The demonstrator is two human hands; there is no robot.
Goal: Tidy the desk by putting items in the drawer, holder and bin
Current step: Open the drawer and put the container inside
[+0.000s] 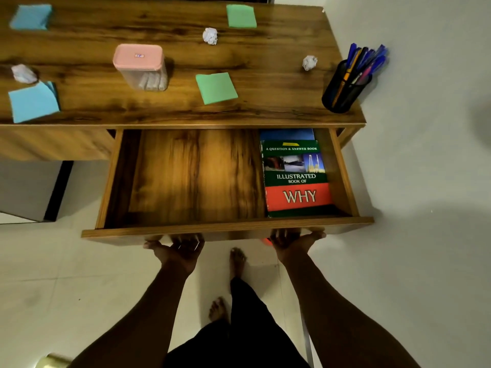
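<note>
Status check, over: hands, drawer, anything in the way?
Left hand, right hand grip drawer front from below. Drawer open, WHY book inside at right. Sticky notes, paper balls on desk. Nothing blocks the drawer.

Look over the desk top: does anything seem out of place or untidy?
Yes. Crumpled paper lies loose: left ball, middle ball, and right ball near the pen holder. The front green pad sits askew; the near blue pad has a curled corner.
</note>
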